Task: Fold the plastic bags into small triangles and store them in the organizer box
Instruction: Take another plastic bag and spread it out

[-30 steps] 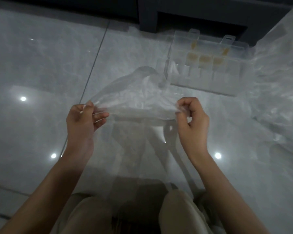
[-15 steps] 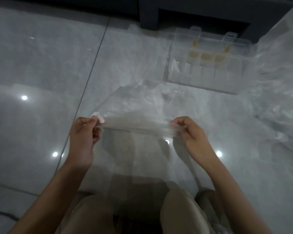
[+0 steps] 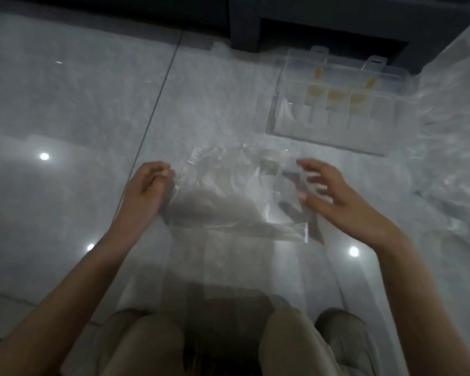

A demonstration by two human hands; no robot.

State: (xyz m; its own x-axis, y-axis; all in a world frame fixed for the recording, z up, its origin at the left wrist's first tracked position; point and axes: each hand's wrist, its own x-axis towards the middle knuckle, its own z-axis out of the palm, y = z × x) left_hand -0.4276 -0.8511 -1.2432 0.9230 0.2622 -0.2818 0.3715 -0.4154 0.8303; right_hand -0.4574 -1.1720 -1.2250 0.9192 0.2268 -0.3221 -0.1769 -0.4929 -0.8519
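Grey glossy tile floor (image 3: pixel 65 118) carries a crumpled clear plastic bag (image 3: pixel 236 196), just ahead of the person's knees. The left hand (image 3: pixel 147 188) keeps a narrow grip, with curled fingers pinching the bag's left edge. The right hand (image 3: pixel 334 194) has a wide grip, its fingers spread loosely over the right edge. Beyond sits a clear compartmented organizer box (image 3: pixel 334 123), with a heap of clear plastic (image 3: pixel 451 137) beside it.

Dim, greyish indoor light, glossy floor (image 3: pixel 65 104) mirroring three small white light reflections (image 3: pixel 44 156), faint glare on the clear plastic bag (image 3: pixel 228 191), right hand (image 3: pixel 334 194) motion-blurred at the fingers, deep shadow along the top edge, wide-angle bending at the borders, soft focus overall
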